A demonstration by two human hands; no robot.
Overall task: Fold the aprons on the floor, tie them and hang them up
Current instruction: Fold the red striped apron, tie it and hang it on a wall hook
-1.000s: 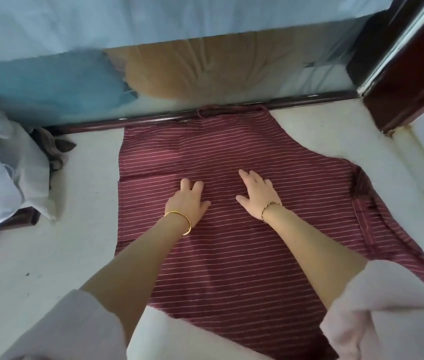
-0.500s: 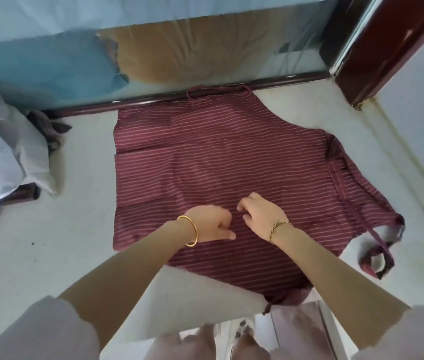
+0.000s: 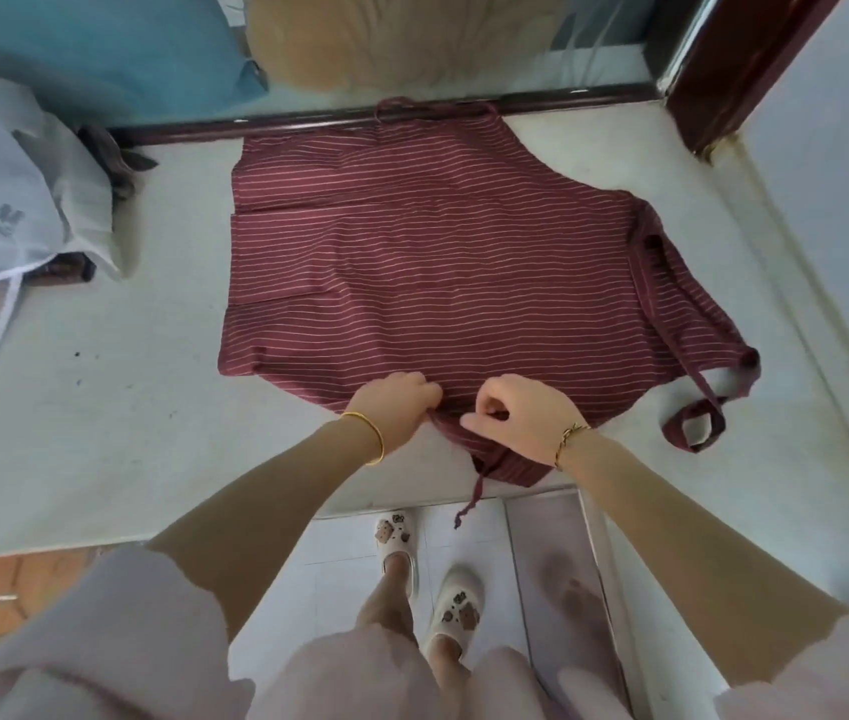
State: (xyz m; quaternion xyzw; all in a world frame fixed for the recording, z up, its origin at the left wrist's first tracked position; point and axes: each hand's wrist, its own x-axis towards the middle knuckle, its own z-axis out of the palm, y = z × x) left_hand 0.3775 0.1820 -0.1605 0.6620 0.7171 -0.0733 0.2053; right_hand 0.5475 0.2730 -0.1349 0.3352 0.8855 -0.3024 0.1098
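Note:
A maroon apron with thin white stripes lies spread flat on a pale raised ledge. Its near edge reaches the ledge's front lip. My left hand grips that near edge with curled fingers. Just to the right, my right hand pinches the same edge. One thin tie hangs down over the lip between my wrists. A looped strap lies on the ledge at the apron's right corner, and another strap lies at the far end by the dark frame.
A white plastic bag sits at the left on the ledge. A dark window frame runs along the far edge, with a maroon door frame at the right. Below the ledge is white tiled floor with my slippered feet.
My hands slid back from the middle of the apron to its near edge and curled round the cloth. The view pulled back, so the tiled floor and my feet now show.

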